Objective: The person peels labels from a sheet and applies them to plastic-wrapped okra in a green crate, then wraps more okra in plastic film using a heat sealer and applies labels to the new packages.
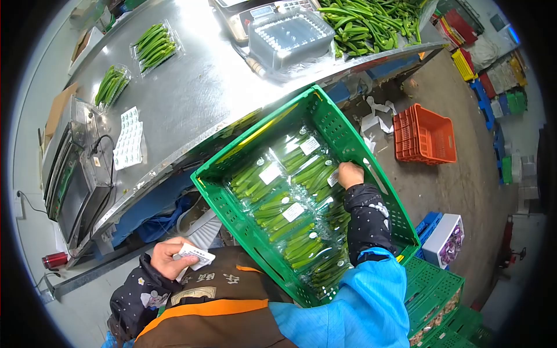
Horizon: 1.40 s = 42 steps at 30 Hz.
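Observation:
A green plastic crate [255, 134] in front of me holds several clear-wrapped packs of okra [297, 243], some bearing white labels [293, 211]. My right hand [350, 174] reaches into the crate at its right side. Its fingers are curled against a white label [333, 177] lying on one okra pack; the fingertips are partly hidden. Near my apron at lower left, my left hand [169, 258] is closed on a small stack of printed white labels [197, 255], pinched between thumb and fingers.
On the steel table [191, 87] are two okra trays [155, 47], a sticker sheet [128, 138], a scale [241, 20], a stack of clear plastic trays [290, 40] and loose okra [371, 26]. An orange crate [425, 136] stands on the floor. Green crates [432, 290] are stacked at lower right.

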Each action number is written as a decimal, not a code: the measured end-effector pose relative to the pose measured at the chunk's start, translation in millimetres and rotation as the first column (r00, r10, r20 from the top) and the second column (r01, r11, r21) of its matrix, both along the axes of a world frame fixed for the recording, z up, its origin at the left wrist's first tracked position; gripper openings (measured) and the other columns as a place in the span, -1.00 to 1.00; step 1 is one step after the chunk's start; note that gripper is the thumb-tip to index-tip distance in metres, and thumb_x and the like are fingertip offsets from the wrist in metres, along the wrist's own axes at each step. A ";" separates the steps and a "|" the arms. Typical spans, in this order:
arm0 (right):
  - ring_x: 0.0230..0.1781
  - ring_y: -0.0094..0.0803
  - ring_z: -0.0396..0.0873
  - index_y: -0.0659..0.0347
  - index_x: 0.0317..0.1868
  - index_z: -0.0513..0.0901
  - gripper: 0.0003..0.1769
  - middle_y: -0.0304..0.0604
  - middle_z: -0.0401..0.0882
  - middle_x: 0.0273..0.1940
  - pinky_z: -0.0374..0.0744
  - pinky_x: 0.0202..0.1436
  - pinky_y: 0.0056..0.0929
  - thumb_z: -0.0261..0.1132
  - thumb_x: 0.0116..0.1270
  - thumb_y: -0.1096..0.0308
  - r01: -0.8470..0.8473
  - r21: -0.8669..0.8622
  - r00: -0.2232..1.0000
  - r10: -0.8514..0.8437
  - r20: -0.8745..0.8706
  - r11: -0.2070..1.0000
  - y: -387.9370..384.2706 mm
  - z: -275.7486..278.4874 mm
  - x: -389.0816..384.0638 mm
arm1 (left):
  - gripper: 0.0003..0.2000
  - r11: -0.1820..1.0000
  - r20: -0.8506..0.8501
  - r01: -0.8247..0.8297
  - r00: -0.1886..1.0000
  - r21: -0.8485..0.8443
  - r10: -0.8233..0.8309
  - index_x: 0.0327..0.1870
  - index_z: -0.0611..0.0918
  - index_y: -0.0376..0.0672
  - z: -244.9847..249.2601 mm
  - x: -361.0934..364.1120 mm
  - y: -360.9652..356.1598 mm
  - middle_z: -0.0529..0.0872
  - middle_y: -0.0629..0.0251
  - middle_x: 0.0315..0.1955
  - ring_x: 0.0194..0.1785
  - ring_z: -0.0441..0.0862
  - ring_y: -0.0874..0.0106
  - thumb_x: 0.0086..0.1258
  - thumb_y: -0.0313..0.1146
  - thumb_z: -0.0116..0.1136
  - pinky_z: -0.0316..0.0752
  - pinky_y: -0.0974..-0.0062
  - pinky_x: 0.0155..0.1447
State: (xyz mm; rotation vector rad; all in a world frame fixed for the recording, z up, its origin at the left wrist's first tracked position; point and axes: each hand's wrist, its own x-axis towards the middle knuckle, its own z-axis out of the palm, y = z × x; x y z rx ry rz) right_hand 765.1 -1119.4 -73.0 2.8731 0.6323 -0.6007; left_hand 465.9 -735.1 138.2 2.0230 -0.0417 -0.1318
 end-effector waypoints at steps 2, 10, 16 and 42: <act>-0.36 -0.05 0.62 0.18 -0.31 0.64 -0.78 0.03 0.62 -0.40 0.57 -0.30 -0.20 0.31 0.05 0.25 0.218 0.039 0.934 -0.220 0.281 0.975 -6.7 -17.5 -9.9 | -0.84 0.903 -0.607 -0.371 0.776 -0.218 0.172 -0.28 0.66 -0.35 27.8 3.5 -10.6 0.67 0.20 -0.39 -0.27 0.59 0.47 0.09 -0.57 0.24 0.46 0.57 -0.17; -0.38 -0.65 0.52 0.23 -0.06 0.59 -0.75 -0.29 0.63 -0.27 0.49 -0.34 -0.65 0.24 0.26 0.37 0.792 0.608 0.580 0.246 -0.776 0.049 106.8 177.7 -201.7 | -0.87 0.996 -0.210 0.052 0.975 -0.072 -0.066 -0.32 0.66 -0.29 25.1 43.7 -58.0 0.61 0.26 -0.52 -0.43 0.55 0.52 0.12 -0.47 0.24 0.40 0.59 -0.33; -0.44 -0.56 0.58 0.40 -0.14 0.61 -0.79 -0.14 0.64 -0.38 0.54 -0.37 -0.63 0.26 0.21 0.49 0.855 0.512 0.518 0.149 -0.842 -0.085 104.3 199.0 -252.0 | -0.71 0.992 -0.304 -0.009 0.952 -0.129 -0.031 -0.37 0.70 -0.21 6.3 37.7 -86.4 0.69 0.18 -0.57 -0.53 0.65 0.48 -0.01 -0.19 0.42 0.48 0.57 -0.41; -0.49 -0.73 0.35 0.24 -0.14 0.54 -0.77 -0.33 0.49 -0.45 0.35 -0.42 -0.73 0.29 0.16 0.45 0.609 0.792 0.779 -0.219 -0.588 0.043 44.1 142.6 -189.7 | -0.90 0.995 -0.086 0.074 0.993 -0.066 -0.080 -0.41 0.68 -0.26 10.4 44.7 -59.7 0.56 0.26 -0.52 -0.44 0.51 0.46 0.19 -0.43 0.22 0.37 0.53 -0.34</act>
